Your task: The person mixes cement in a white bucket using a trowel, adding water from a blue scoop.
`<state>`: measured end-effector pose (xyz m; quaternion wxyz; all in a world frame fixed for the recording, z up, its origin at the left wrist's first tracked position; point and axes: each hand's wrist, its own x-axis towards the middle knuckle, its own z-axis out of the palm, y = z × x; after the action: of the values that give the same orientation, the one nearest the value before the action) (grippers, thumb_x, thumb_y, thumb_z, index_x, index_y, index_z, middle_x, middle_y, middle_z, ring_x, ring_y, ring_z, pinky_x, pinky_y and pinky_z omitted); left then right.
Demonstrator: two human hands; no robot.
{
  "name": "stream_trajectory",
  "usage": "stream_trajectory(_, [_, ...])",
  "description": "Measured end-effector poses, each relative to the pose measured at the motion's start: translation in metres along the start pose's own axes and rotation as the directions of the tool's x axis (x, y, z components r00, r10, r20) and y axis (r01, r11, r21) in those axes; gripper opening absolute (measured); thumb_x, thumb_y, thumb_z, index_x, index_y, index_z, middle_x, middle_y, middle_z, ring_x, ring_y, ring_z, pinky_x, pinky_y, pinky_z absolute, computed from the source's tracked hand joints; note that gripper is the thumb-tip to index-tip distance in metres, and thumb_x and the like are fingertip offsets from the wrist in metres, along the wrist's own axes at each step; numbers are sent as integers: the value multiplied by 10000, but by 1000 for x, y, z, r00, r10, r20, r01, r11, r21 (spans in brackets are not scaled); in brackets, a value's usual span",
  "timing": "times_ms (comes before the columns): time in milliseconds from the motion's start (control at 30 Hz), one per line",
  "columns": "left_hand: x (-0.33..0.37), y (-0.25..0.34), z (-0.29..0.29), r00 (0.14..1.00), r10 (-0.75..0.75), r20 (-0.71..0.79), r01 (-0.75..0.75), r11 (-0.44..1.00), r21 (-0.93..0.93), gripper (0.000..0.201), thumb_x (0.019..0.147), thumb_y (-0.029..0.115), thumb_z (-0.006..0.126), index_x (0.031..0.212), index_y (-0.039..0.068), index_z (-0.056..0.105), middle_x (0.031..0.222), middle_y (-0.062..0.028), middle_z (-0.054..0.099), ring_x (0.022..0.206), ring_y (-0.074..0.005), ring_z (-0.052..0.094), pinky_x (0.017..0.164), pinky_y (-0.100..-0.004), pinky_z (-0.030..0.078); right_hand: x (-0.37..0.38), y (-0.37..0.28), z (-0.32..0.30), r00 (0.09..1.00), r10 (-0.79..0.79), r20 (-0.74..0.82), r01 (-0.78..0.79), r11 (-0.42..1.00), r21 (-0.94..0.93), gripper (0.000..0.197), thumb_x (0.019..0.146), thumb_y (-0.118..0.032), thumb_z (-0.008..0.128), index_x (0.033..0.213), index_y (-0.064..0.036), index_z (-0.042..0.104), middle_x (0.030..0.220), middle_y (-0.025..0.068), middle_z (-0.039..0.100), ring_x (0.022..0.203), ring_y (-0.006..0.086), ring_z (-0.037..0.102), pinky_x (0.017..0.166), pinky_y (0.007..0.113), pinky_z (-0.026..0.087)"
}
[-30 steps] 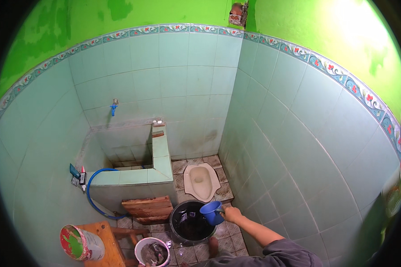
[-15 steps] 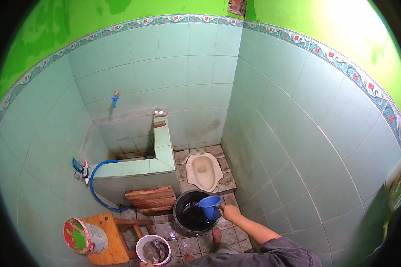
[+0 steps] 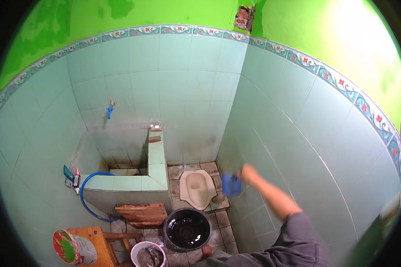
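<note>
My right hand point(image 3: 249, 174) is closed round the handle of a blue water dipper point(image 3: 231, 184), smeared by motion. It holds the dipper up beside the right tiled wall, to the right of the squat toilet point(image 3: 196, 189). Below and to the left, a black tub point(image 3: 167, 236) of dark water stands on the floor, apart from the dipper. A white bucket point(image 3: 136, 260) with grey, wet-looking contents is at the lower edge. My left hand does not show.
A wooden stool point(image 3: 103, 249) carries a paint-stained bucket point(image 3: 85, 251) at lower left. Wooden boards point(image 3: 142, 214) lean against the tiled basin point(image 3: 127, 183), over which a blue hose point(image 3: 85, 202) hangs. A blue tap point(image 3: 109, 111) is on the back wall.
My right hand has lifted the blue dipper from over the black tub, up and to the right toward the wall. My left hand, earlier at the white bucket's rim, has left view. The view has shifted slightly.
</note>
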<state>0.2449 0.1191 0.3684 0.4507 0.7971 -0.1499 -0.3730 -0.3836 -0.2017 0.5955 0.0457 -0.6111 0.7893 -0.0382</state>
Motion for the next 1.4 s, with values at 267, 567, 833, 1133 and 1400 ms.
stream_trajectory(267, [-15, 28, 63, 973, 232, 7, -216, 893, 395, 438, 842, 316, 651, 1075, -54, 632, 1069, -255, 654, 998, -386, 608, 851, -476, 467, 194, -21, -472, 763, 4, -646, -74, 994, -82, 263, 764, -287, 645, 884, -77, 748, 901, 196, 695, 873, 349, 680, 824, 424, 542])
stream_trajectory(567, [-15, 22, 104, 978, 205, -45, -183, 937, 298, 458, 811, 319, 689, 1051, -66, 623, 1054, -249, 650, 967, -382, 604, 840, -471, 469, 174, -21, -312, 800, -127, -587, 36, 986, -164, 241, 802, -297, 665, 918, -97, 732, 858, 181, 696, 796, 360, 673, 724, 453, 553])
stream_trajectory(833, [-30, 44, 94, 987, 155, 50, -162, 913, 375, 507, 814, 347, 685, 1114, -53, 605, 1097, -221, 642, 982, -343, 606, 846, -451, 483, 60, -30, -74, 951, -258, -170, 265, 964, 22, 329, 873, -372, 590, 1047, -103, 668, 891, 184, 687, 844, 361, 667, 728, 481, 540])
stream_trajectory(1133, [-61, 72, 64, 994, 108, 25, -106, 855, 508, 528, 840, 371, 672, 1156, -45, 600, 1155, -216, 627, 1031, -329, 598, 892, -440, 464, -91, -57, 108, 890, -298, 345, 269, 954, 130, 384, 881, -414, 580, 1102, -113, 668, 972, 189, 691, 909, 364, 667, 791, 477, 531])
stream_trajectory(1400, [2, -37, 23, 970, 243, 9, -226, 888, 401, 442, 811, 297, 736, 1076, -39, 622, 1044, -158, 665, 916, -280, 588, 796, -422, 473, -159, -86, 183, 832, -307, 461, 273, 952, 141, 368, 883, -398, 569, 1068, -95, 665, 964, 186, 692, 912, 367, 669, 790, 483, 533])
